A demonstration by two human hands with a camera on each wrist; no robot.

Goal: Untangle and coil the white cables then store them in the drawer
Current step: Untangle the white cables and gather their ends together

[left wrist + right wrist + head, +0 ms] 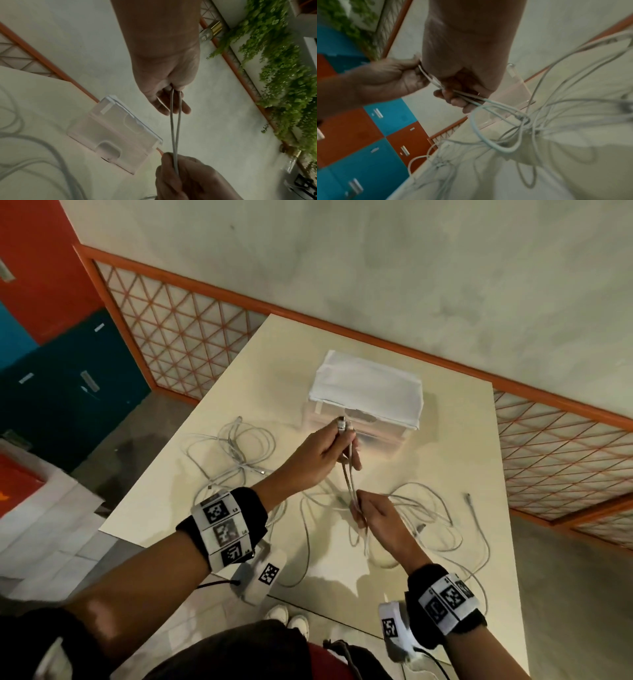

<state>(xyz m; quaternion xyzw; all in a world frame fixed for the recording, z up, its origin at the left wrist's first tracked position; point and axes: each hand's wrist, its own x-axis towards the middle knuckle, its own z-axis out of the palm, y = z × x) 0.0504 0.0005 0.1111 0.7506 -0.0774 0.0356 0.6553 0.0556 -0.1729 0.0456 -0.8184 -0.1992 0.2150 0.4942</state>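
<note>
Left hand (pixel 317 455) grip clamped on both plug ends of white cable (pixel 350 479); right hand (pixel 376 517) grip pinches the doubled strands just below; slack trails onto worktop (pixel 239 378).

**White cables partly lifted, drawer box shut**

One white cable (pixel 350 474) is hanging doubled above the table (pixel 212 474), both plug ends (pixel 343 425) sticking up together, two strands running down side by side. Loose white cables (pixel 233 446) are lying tangled near the table's left edge; another tangle (pixel 431 518) is sprawling toward the right edge. Clear drawer box (pixel 359 422), cloth-topped, is sitting toward the far edge, drawer closed.
</note>
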